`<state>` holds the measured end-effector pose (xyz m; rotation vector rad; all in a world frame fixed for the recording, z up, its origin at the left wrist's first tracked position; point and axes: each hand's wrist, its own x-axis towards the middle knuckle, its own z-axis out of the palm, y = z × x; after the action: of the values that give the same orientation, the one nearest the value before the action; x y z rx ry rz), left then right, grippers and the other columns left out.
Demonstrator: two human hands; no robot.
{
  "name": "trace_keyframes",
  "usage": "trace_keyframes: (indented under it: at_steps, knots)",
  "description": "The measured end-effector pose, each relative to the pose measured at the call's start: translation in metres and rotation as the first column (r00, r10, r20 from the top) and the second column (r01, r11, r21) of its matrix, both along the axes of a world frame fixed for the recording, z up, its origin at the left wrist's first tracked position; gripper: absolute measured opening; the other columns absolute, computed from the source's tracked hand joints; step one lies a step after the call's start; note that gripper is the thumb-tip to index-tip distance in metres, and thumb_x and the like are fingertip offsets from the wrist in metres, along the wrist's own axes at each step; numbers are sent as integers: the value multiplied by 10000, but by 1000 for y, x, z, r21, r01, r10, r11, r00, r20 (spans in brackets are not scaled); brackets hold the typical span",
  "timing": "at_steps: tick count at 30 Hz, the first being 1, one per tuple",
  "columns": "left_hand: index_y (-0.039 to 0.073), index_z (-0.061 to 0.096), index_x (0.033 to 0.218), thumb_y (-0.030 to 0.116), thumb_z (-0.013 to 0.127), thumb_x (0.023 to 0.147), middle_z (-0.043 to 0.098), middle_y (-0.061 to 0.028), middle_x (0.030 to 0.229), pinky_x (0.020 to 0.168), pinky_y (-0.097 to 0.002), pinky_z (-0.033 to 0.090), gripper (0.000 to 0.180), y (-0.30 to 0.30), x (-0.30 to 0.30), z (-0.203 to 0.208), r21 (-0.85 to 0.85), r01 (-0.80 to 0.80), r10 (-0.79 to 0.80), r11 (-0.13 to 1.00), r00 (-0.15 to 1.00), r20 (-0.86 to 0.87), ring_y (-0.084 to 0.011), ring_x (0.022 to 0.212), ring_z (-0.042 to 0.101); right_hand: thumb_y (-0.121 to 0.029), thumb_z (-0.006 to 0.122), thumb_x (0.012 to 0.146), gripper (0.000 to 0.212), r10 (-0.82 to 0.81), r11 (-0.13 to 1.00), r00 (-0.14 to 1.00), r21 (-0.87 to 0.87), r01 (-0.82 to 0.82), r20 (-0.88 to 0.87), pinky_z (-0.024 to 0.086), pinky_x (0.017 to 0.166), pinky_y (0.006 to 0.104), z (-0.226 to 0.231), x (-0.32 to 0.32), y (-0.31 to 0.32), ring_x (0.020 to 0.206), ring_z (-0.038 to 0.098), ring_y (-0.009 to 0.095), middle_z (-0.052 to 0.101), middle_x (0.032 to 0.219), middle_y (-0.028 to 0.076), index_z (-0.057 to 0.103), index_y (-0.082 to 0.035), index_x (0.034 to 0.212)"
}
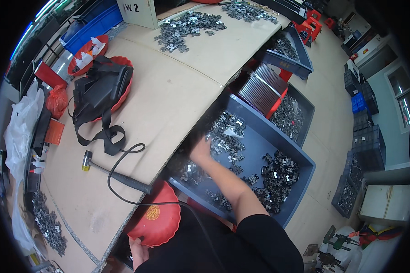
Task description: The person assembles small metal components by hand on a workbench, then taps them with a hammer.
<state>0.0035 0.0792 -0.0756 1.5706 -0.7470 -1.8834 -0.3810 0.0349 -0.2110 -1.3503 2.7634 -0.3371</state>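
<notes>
My left hand grips the lower rim of a red scalloped plastic dish, its fingers partly hidden beneath. The dish is tilted at the table's front edge, and a round gold emblem marks its surface. My right arm reaches into a large grey plastic bin. Inside it, my right hand is smeared by motion beside a heap of small silver metal parts, near the table's underside. Its fingers cannot be made out. Darker metal parts are piled at the bin's right side.
On the beige table lie a hammer, a black strapped device over a red dish, a dark cable and metal-part piles. Beyond the bin stand a strapped stack of dark strips and another parts bin. Crates line the wall.
</notes>
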Motion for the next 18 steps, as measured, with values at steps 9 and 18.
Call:
trace_keyframes:
  at_steps: [9, 18]
  knots:
    - [62, 258, 1259, -39, 400, 711, 466, -119, 1064, 407, -286, 459, 575, -11, -12, -2, -76, 152, -149, 985, 988, 48, -236, 764, 558, -217, 585, 705, 406, 182, 983, 980, 2, -183, 83, 217, 946, 534, 7, 19, 127, 1184, 311, 286, 381, 1221, 140, 514, -140, 1097]
    - [53, 252, 1271, -71, 410, 720, 436, -112, 1146, 822, -325, 433, 586, -24, -65, 12, -114, 281, -278, 953, 960, 42, -205, 998, 483, -174, 568, 694, 369, -373, 888, 926, -308, 341, -50, 391, 768, 448, 25, -23, 263, 928, 482, 350, 504, 1030, 173, 518, -53, 1039]
